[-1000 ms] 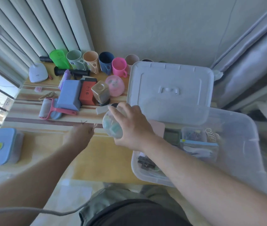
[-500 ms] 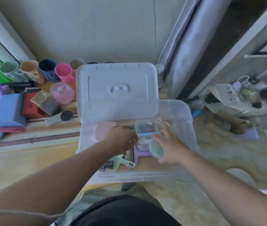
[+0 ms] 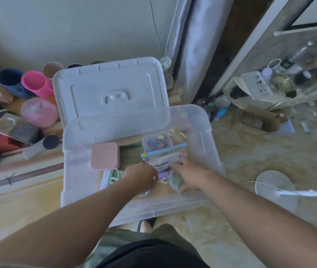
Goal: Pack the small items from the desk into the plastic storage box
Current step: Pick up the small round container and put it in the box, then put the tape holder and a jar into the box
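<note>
Two bare hands reach down into a clear plastic storage box point(image 3: 208, 132) set at the edge of a wooden surface point(image 3: 18, 206). The right hand point(image 3: 190, 176), serving as one grip, has its fingers curled round a small clear round container point(image 3: 175, 180) and holds it low inside the box near its front wall. The left hand point(image 3: 142, 176), the other grip, sits just beside it with knuckles up; whether it grasps anything cannot be told, since its fingers are hidden. Just beyond the two hands lies a zip bag with a blue strip point(image 3: 163, 154), and past that a small clear case of coloured clips point(image 3: 156, 142) with a gold spiral point(image 3: 177, 135) next to it. Beyond the left hand rest a pink square case point(image 3: 105, 155) and a green ridged piece point(image 3: 130, 152); a pale green item point(image 3: 113, 176) lies to that hand's outer side. The box's white lid point(image 3: 111, 89) lies on the surface behind the box. Farther left of the hands stand a pink cup point(image 3: 35, 84), a dark blue cup point(image 3: 10, 80) and a pink domed jar point(image 3: 39, 111).
</note>
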A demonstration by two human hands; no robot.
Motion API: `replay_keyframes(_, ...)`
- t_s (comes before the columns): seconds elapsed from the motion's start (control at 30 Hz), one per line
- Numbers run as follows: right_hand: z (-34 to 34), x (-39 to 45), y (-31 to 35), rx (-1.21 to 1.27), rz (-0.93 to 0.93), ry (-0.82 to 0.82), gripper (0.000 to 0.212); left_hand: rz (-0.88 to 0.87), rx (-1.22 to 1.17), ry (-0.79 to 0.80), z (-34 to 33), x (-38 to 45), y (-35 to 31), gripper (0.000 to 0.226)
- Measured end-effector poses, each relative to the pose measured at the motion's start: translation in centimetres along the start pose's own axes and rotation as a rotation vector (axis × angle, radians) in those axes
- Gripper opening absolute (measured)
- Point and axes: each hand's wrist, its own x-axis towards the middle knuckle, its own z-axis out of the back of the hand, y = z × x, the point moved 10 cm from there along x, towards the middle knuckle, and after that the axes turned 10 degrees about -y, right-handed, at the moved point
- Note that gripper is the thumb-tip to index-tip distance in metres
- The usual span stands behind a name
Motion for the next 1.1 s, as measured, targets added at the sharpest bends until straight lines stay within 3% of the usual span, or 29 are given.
replay_keyframes(0.13,1.6,-0.2,2.1,-0.039,0.066,-0.138,0.056,-0.012,-0.006,-0.009,-0.7,0.5,-0.1,0.025)
replay_keyframes(0.2,2.4,-0.3,4.0,0.026,0.111,-0.195,0.055,-0.009,-0.036,-0.025,-0.5,0.6,0.1,0.021)
replay_keyframes(0.4,3.0,-0.3,7.1,-0.026,0.096,-0.155,0.025,0.02,-0.239,-0.113,0.1,0.1,1.1,0.011)
replay_keyframes(0.5,2.7,-0.3,7.7,-0.081,0.109,-0.092,0.024,0.048,-0.331,-0.128,0.0,-0.8,1.7,0.031)
replay_keyframes(0.6,1.9,-0.2,8.1,-0.126,0.123,-0.024,0.027,0.013,-0.354,-0.021,-0.8,-1.5,1.4,0.041)
replay_keyframes(0.7,1.1,0.3,8.0,-0.254,0.149,-0.016,0.022,0.013,-0.36,0.026,-1.1,-2.0,1.8,0.032)
replay_keyframes(0.87,0.4,0.9,7.3,-0.278,0.152,-0.012,0.025,-0.032,-0.154,-0.085,1.4,-2.6,3.1,0.032)
replay_keyframes(0.97,2.3,0.9,7.9,-0.077,0.152,-0.159,0.039,-0.02,-0.134,-0.21,3.2,-3.1,4.3,0.036)
replay_keyframes(1.1,7.3,0.7,8.3,0.295,0.116,-0.529,0.056,0.074,-0.152,-0.403,6.9,-4.4,7.5,0.051)
